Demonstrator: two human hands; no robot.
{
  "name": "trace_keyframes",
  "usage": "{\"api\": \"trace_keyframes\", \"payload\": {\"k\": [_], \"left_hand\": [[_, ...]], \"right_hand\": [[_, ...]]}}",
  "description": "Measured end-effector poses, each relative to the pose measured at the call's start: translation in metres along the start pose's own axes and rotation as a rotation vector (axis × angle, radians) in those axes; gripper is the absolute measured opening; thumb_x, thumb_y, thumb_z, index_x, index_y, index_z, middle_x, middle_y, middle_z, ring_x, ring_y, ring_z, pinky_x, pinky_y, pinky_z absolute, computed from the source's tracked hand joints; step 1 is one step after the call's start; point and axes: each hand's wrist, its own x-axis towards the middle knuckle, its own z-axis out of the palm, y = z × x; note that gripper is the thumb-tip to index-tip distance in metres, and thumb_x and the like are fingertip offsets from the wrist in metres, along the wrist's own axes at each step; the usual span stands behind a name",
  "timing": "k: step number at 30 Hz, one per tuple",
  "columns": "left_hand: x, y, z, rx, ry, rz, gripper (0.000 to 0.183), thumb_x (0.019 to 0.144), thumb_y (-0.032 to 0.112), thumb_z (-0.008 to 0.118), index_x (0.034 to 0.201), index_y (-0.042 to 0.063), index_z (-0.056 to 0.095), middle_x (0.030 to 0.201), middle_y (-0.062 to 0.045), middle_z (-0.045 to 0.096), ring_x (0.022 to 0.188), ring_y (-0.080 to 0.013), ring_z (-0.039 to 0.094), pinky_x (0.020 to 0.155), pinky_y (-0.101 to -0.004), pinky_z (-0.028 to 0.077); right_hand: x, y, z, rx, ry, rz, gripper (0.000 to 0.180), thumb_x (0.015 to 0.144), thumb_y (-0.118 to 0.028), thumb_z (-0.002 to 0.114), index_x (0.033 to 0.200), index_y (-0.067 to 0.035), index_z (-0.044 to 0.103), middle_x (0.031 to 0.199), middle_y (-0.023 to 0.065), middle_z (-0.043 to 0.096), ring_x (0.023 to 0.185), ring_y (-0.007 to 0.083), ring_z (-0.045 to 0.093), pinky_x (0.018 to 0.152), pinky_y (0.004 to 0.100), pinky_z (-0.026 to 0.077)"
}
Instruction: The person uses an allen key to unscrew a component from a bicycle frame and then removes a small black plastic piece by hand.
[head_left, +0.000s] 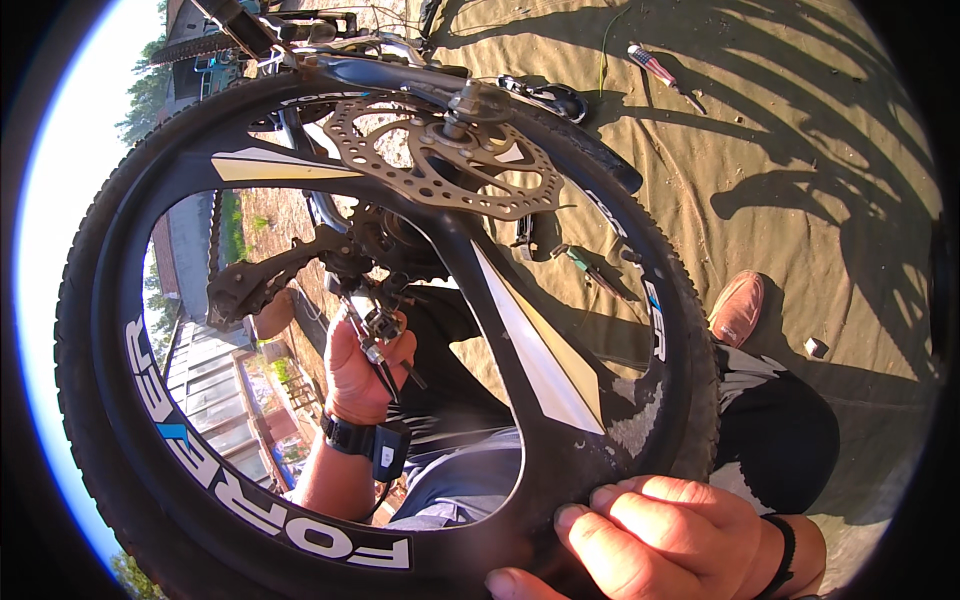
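A black bicycle wheel (555, 465) with broad spokes and white lettering fills the view. Its perforated brake disc (517, 196) surrounds the hub, where a nut (472, 101) sits on the axle. Through an opening between spokes, my left hand (367, 367) grips a small metal part with a cable, apparently a disc brake caliper (379, 319). Beside it hangs the rear derailleur (262, 281). At the lower right, my right hand (660, 536) holds the wheel at its rim, with fingertips against the black surface. The frame tube (367, 73) crosses behind the wheel.
An olive ground sheet (750, 150) bears a screwdriver (656, 67) with a striped handle, a green-handled tool (585, 266) and a small pale block (816, 347). My brown shoe (737, 309) and dark-trousered knee (784, 435) lie beyond the tyre (701, 375).
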Motion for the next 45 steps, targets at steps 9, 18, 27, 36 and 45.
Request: {"api": "trace_keyframes", "payload": {"k": [9,18,27,36,45], "left_hand": [[0.002,0.002,0.002,-0.021,0.033,-0.014,0.029,0.091,0.033,0.065,0.103,0.007,0.063,0.089,-0.009,0.067,0.063,-0.0124,0.049,0.051,-0.0264,0.032],[-0.009,0.001,0.008,-0.006,0.051,-0.001,0.029,0.090,0.032,0.065,0.102,0.006,0.062,0.086,-0.008,0.065,0.061,-0.0117,0.048,0.050,-0.0266,0.030],[0.019,-0.001,-0.008,0.005,-0.081,0.024,0.041,0.098,0.037,0.053,0.119,0.002,0.057,0.098,-0.010,0.063,0.057,-0.0100,0.042,0.049,-0.0263,0.031],[-0.007,0.018,-0.041,0.459,0.106,0.011,0.036,0.101,0.032,0.051,0.127,0.007,0.052,0.094,-0.007,0.065,0.064,-0.0093,0.055,0.053,-0.0210,0.039],[-0.015,0.044,-0.088,1.516,-0.155,0.414,0.029,0.098,0.015,0.052,0.124,0.003,0.059,0.079,-0.008,0.062,0.062,-0.0133,0.056,0.059,-0.0280,0.046]], "right_hand": [[0.002,0.005,-0.003,0.004,-0.044,-0.038,0.026,0.087,-0.018,0.061,0.112,-0.023,0.068,0.098,0.0080,0.062,0.078,0.0198,0.059,0.068,0.0300,0.052],[-0.004,-0.005,0.001,0.027,0.062,0.066,0.028,0.084,-0.016,0.065,0.111,-0.023,0.069,0.101,0.0072,0.061,0.080,0.0204,0.059,0.067,0.0304,0.053],[-0.006,-0.009,-0.013,-0.009,-0.140,0.138,0.043,0.076,-0.038,0.070,0.109,-0.012,0.070,0.085,0.0007,0.059,0.068,0.0155,0.058,0.057,0.0254,0.049],[-0.016,-0.029,0.004,-0.133,0.179,0.292,0.068,0.064,-0.032,0.080,0.120,0.000,0.057,0.095,0.0118,0.065,0.079,0.0272,0.066,0.072,0.0338,0.052],[0.004,-0.062,0.027,-0.254,0.429,0.226,0.057,0.082,-0.014,0.074,0.129,0.003,0.048,0.112,0.0109,0.059,0.098,0.0171,0.058,0.088,0.0302,0.048]]}}
